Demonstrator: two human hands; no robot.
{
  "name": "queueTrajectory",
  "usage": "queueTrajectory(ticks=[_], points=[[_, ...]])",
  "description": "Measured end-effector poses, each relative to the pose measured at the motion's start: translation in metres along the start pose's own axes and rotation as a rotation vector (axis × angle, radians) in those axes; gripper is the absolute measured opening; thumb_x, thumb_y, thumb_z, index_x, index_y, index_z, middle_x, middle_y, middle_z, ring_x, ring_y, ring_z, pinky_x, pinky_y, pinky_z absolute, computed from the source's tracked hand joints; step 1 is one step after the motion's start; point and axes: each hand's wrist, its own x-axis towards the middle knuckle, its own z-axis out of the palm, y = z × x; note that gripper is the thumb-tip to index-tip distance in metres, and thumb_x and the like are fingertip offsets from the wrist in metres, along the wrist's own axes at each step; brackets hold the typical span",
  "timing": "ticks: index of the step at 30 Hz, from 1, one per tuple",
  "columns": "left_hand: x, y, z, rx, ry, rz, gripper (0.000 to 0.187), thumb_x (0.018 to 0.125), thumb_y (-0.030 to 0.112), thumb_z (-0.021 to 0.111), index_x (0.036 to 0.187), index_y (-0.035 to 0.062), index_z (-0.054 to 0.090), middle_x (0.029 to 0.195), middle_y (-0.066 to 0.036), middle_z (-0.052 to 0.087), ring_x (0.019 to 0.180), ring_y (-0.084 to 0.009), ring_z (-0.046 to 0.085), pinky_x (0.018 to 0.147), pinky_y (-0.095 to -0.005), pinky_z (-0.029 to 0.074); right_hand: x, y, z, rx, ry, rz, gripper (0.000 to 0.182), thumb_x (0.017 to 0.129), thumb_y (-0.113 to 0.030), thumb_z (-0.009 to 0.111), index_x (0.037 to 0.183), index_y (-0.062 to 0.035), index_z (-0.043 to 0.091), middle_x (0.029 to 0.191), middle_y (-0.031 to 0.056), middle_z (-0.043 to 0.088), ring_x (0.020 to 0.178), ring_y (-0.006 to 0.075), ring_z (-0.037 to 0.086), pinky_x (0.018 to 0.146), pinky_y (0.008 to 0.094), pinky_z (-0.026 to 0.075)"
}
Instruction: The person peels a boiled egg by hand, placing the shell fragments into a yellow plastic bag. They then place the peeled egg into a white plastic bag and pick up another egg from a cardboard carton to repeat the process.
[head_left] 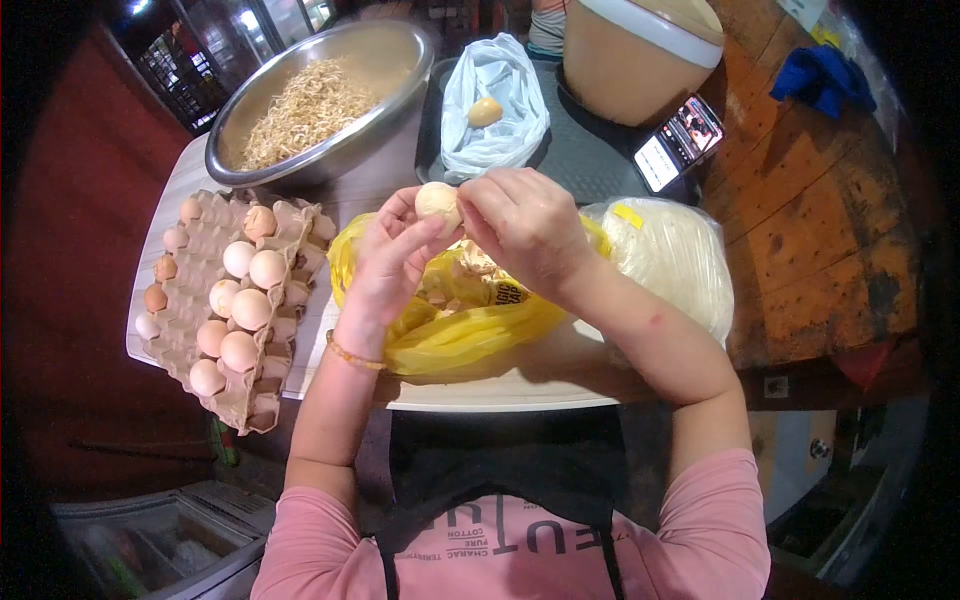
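My left hand (390, 250) holds a pale egg (436, 199) between thumb and fingers, above an open yellow plastic bag (450, 346). At the egg's right side, my right hand (527, 222) has its fingers curled in a pinch; whatever is between the fingertips is hidden. Pieces of broken eggshell (477, 262) lie inside the yellow bag, below both hands. A white plastic bag (497, 70) sits beyond my hands with one smooth, brownish egg (484, 111) in it. On the left, a cardboard egg tray (205, 277) carries several eggs in their shells, some cracked.
A large metal bowl (395, 55) with thin dry strands stands at the back left. The white bag rests on a dark tray (590, 150), near a tan bucket (635, 65) and a propped phone (680, 143). Right of the yellow bag lies a plastic-wrapped white bundle (672, 262). A blue cloth (822, 80) is farther right.
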Motion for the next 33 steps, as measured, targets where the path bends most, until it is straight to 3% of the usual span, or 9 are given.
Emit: queueTrajectory(ticks=[11,13,18,23,29,33], points=[[0.001,0.004,-0.009,0.006,0.009,0.006,0.037,0.09,0.006,0.06,0.126,-0.0006,0.051,0.117,-0.01,0.061,0.107,-0.0188,0.059,0.091,-0.0331,0.051,0.005,0.005,-0.007,-0.043,0.063,0.045,0.015,0.075,-0.001,0.069,0.084,-0.006,0.058,0.075,0.0084,0.059,0.067,0.0272,0.06,0.062,0.0352,0.049],[0.002,0.006,-0.014,0.021,-0.073,0.012,0.045,0.093,0.009,0.057,0.134,-0.0021,0.044,0.126,-0.011,0.057,0.114,-0.0163,0.056,0.093,-0.0295,0.048,0.005,0.006,-0.007,-0.027,0.062,0.053,0.014,0.076,-0.001,0.068,0.085,-0.0056,0.058,0.076,0.0087,0.059,0.067,0.0275,0.061,0.062,0.0355,0.049],[0.0,0.009,-0.007,0.006,-0.065,0.021,0.044,0.091,0.006,0.059,0.133,-0.0023,0.047,0.127,-0.011,0.056,0.113,-0.0161,0.056,0.093,-0.0278,0.048,0.003,0.004,-0.009,0.038,-0.029,0.028,0.009,0.08,-0.004,0.066,0.086,-0.005,0.061,0.08,0.01,0.063,0.071,0.0282,0.063,0.064,0.0361,0.05],[0.0,0.009,-0.007,0.047,-0.083,0.017,0.044,0.086,0.0,0.064,0.129,-0.0012,0.053,0.12,-0.01,0.061,0.11,-0.0168,0.058,0.097,-0.0303,0.046,0.004,0.001,-0.007,0.214,0.001,0.169,0.013,0.086,-0.012,0.064,0.094,-0.002,0.067,0.087,0.0143,0.067,0.078,0.0302,0.066,0.069,0.0353,0.052],[-0.002,0.007,-0.003,0.125,-0.072,0.016,0.045,0.083,0.0,0.067,0.126,-0.0032,0.054,0.119,-0.011,0.062,0.108,-0.0163,0.059,0.096,-0.0294,0.045,0.002,0.001,-0.006,0.386,-0.073,0.28,0.014,0.088,-0.013,0.064,0.094,-0.0014,0.068,0.084,0.0153,0.067,0.076,0.0307,0.066,0.068,0.035,0.052],[-0.002,0.006,-0.003,0.141,-0.055,0.01,0.043,0.082,0.001,0.068,0.124,-0.0041,0.056,0.115,-0.01,0.064,0.105,-0.0158,0.06,0.095,-0.029,0.046,0.0,-0.002,-0.002,0.216,-0.039,0.17,0.012,0.088,-0.012,0.063,0.093,-0.001,0.066,0.081,0.0153,0.065,0.073,0.03,0.065,0.066,0.0358,0.052]])
